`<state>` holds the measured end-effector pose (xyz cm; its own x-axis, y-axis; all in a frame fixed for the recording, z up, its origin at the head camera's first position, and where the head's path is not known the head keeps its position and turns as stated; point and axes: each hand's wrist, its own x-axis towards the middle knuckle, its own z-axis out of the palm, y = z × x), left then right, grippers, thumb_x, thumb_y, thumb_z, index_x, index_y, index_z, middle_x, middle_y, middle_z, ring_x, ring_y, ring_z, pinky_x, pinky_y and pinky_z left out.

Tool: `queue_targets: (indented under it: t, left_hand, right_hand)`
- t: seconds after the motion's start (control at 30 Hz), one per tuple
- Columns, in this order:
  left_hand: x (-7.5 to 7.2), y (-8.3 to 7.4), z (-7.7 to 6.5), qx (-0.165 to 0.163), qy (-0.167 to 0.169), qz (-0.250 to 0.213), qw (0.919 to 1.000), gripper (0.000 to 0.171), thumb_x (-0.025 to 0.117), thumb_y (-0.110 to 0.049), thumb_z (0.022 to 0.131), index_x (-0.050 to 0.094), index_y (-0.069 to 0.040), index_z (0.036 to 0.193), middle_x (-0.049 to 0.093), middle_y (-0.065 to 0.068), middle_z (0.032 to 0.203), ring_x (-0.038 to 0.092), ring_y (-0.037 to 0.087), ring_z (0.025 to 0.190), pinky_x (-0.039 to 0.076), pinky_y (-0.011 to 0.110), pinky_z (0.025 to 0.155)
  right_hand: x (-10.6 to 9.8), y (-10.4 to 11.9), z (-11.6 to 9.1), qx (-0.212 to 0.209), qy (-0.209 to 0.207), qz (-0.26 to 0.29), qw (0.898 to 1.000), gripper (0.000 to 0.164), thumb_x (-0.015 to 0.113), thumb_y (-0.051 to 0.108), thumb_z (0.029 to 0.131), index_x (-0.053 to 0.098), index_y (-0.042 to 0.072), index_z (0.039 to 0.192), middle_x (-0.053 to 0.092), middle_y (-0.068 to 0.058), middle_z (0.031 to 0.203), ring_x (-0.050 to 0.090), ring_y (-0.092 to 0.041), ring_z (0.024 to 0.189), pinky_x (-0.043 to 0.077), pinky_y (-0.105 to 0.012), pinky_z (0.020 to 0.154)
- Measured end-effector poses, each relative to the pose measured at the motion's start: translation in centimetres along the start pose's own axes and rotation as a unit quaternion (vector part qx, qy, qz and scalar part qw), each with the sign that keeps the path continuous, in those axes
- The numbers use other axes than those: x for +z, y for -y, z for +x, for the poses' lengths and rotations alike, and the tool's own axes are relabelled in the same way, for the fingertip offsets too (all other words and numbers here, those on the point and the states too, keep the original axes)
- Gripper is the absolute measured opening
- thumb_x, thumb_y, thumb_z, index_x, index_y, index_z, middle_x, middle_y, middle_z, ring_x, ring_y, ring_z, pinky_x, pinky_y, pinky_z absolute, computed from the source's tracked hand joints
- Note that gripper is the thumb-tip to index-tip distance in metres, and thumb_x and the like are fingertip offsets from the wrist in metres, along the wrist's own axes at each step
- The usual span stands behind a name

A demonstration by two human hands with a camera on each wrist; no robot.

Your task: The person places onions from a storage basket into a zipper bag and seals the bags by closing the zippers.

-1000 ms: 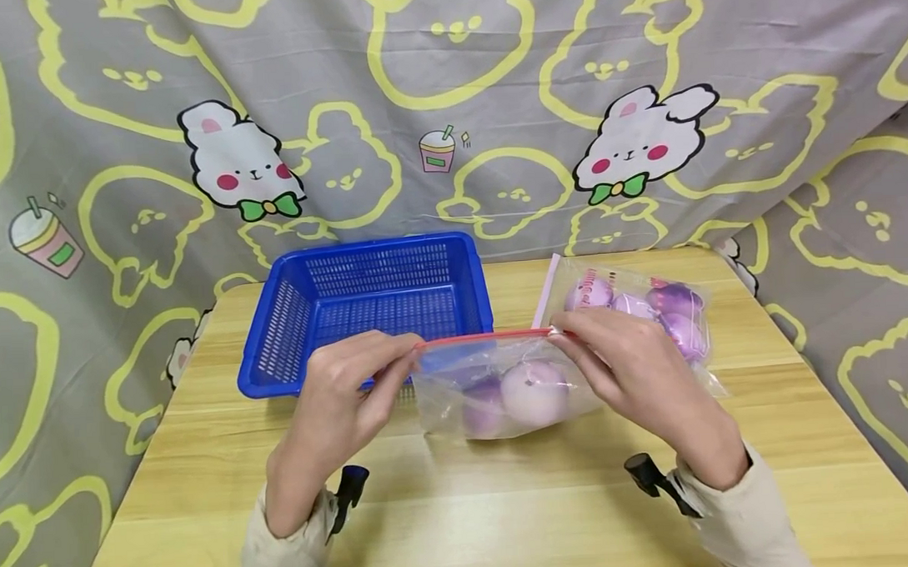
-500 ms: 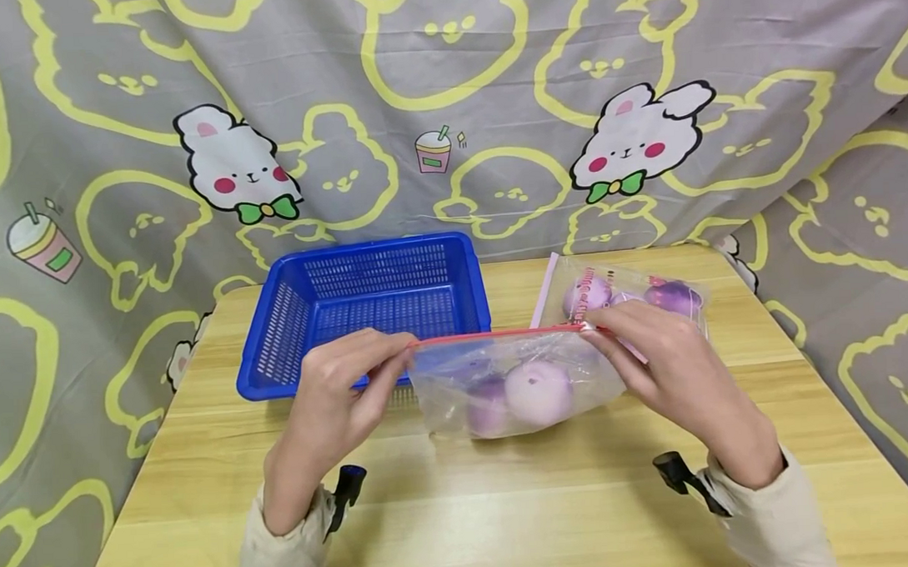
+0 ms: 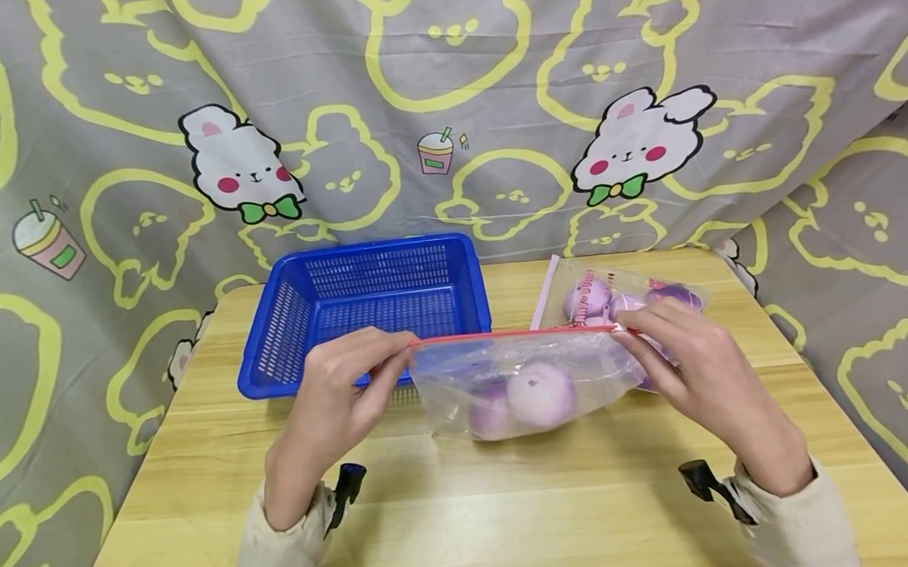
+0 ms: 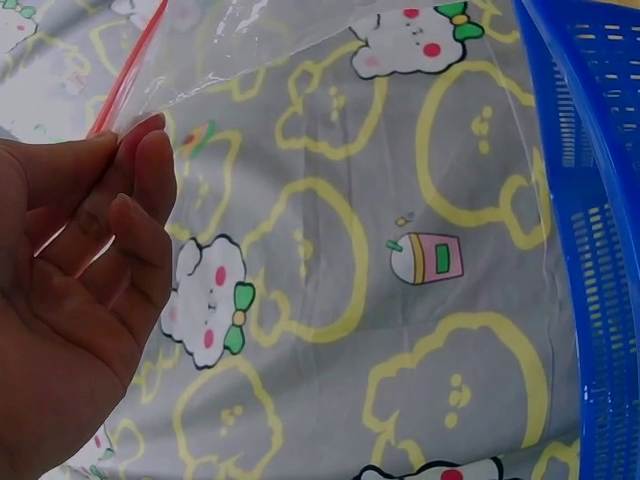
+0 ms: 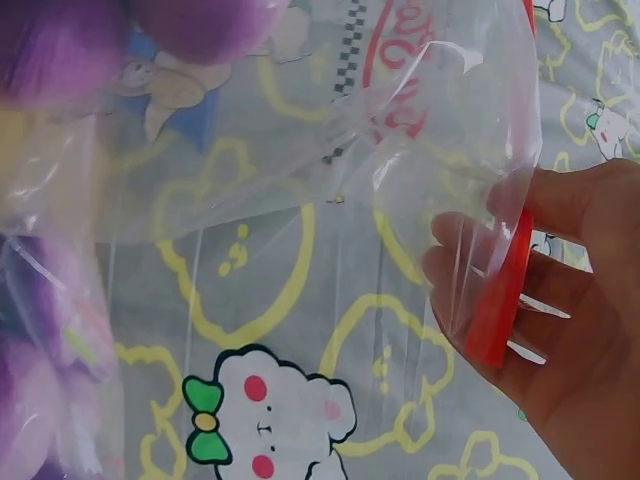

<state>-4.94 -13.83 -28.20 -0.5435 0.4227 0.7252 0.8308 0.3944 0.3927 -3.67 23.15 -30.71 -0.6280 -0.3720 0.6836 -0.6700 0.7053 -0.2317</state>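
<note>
A clear zip bag (image 3: 446,380) with a red zip strip (image 3: 501,334) along its top hangs between both hands. Inside it lie two round purple-and-white onion-like things (image 3: 540,395), one partly behind the other. My left hand (image 3: 341,396) pinches the bag's top left corner between thumb and fingers; the left wrist view shows the red strip running into that pinch. At the strip's right end, my right hand (image 3: 701,375) pinches the zip by a small white piece (image 3: 618,328). In the right wrist view the strip's red end (image 5: 495,310) crosses the fingers.
Behind my left hand stands a blue slotted basket (image 3: 250,357) with nothing in it. A second clear bag (image 3: 546,293), pink-edged and holding several purple round things (image 3: 590,295), lies at the back right, partly covered by my right hand. A patterned grey curtain (image 3: 508,106) hangs behind the wooden table (image 3: 469,508).
My right hand has slid rightward along the red zip strip, from about mid-bag to its right end, with the white piece. My left hand has stayed at the left corner.
</note>
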Motion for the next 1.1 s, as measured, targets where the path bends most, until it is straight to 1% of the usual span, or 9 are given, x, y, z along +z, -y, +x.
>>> queue_targets:
  t: [0.23,0.4,0.57,0.77,0.8,0.87,0.93,1.03,1.1]
  left_hand:
    - [0.0,0.2,0.1,-0.001,-0.001,-0.003,1.0,0.015,0.072,0.007,0.085,0.076,0.0,0.098,0.072,0.006,0.08,0.053,0.009,0.059,0.043,0.015,0.053]
    - [-0.1,0.4,-0.1,-0.006,-0.001,0.0,1.0,0.015,0.071,0.006,0.085,0.076,0.0,0.098,0.073,0.006,0.082,0.054,0.009,0.06,0.043,0.015,0.054]
    - [-0.4,0.7,-0.5,-0.012,-0.005,0.001,0.9999,0.012,0.07,0.005,0.087,0.076,0.0,0.096,0.071,0.005,0.079,0.052,0.009,0.058,0.042,0.015,0.053]
    - [-0.4,1.0,-0.7,-0.027,-0.01,-0.005,0.9996,0.01,0.07,0.004,0.087,0.076,-0.001,0.094,0.07,0.003,0.077,0.051,0.008,0.057,0.042,0.018,0.051]
    - [-0.3,1.2,-0.7,-0.037,-0.01,-0.003,0.9993,0.01,0.07,0.003,0.088,0.076,-0.003,0.094,0.07,0.002,0.077,0.051,0.008,0.057,0.042,0.018,0.051]
    - [0.0,1.6,-0.7,-0.063,0.001,-0.001,0.998,0.01,0.069,-0.001,0.091,0.076,-0.005,0.096,0.07,-0.001,0.079,0.054,0.009,0.059,0.044,0.019,0.051]
    - [0.4,2.1,-0.7,-0.102,0.024,0.007,0.9944,0.013,0.066,-0.008,0.096,0.074,-0.009,0.105,0.07,-0.004,0.082,0.055,0.007,0.061,0.046,0.02,0.053]
    - [1.0,2.6,-1.0,-0.166,0.071,0.036,0.983,0.024,0.059,-0.022,0.101,0.066,-0.016,0.124,0.069,-0.008,0.088,0.054,0.005,0.061,0.049,0.023,0.055]
    - [1.2,3.0,-1.7,-0.192,0.093,0.061,0.9751,0.033,0.057,-0.028,0.103,0.059,-0.019,0.134,0.069,-0.008,0.092,0.054,0.004,0.063,0.05,0.025,0.058]
  right_hand:
    - [-0.4,-0.8,-0.9,0.005,-0.017,0.006,1.0,0.045,0.048,0.042,0.104,0.073,0.005,0.102,0.07,-0.005,0.097,0.061,-0.02,0.09,0.038,-0.012,0.093]
    - [-0.9,-1.3,-1.5,0.013,-0.027,0.003,1.0,0.048,0.048,0.044,0.104,0.074,0.004,0.102,0.071,-0.009,0.097,0.062,-0.021,0.091,0.037,-0.011,0.096]
    - [-1.8,-1.0,-1.9,0.018,-0.051,-0.011,0.998,0.049,0.049,0.045,0.103,0.075,0.004,0.097,0.071,-0.008,0.09,0.059,-0.013,0.087,0.036,-0.009,0.091]
    - [-3.6,0.8,-2.0,0.015,-0.075,-0.028,0.997,0.052,0.049,0.046,0.103,0.072,0.001,0.09,0.068,-0.007,0.083,0.054,-0.003,0.086,0.034,-0.008,0.086]
    - [-3.8,1.0,-2.1,0.018,-0.073,-0.03,0.997,0.051,0.05,0.046,0.103,0.072,0.001,0.09,0.067,-0.006,0.083,0.053,-0.001,0.086,0.035,-0.008,0.085]
    - [-4.1,1.1,-2.5,0.039,-0.054,-0.041,0.997,0.041,0.053,0.039,0.103,0.07,0.002,0.093,0.065,-0.003,0.083,0.05,0.003,0.082,0.038,-0.012,0.077]
    - [-4.1,0.7,-2.8,0.063,-0.041,-0.057,0.996,0.03,0.056,0.03,0.102,0.069,0.004,0.096,0.065,-0.001,0.083,0.048,0.003,0.077,0.039,-0.018,0.07]
    - [-3.2,-1.3,-3.2,0.106,-0.026,-0.084,0.99,0.011,0.062,0.015,0.097,0.066,0.005,0.098,0.065,-0.001,0.08,0.048,0.002,0.07,0.038,-0.025,0.063]
    - [-2.0,-3.3,-3.5,0.129,-0.028,-0.097,0.987,0.008,0.063,0.013,0.097,0.065,0.006,0.099,0.067,-0.002,0.078,0.053,-0.005,0.067,0.038,-0.028,0.062]
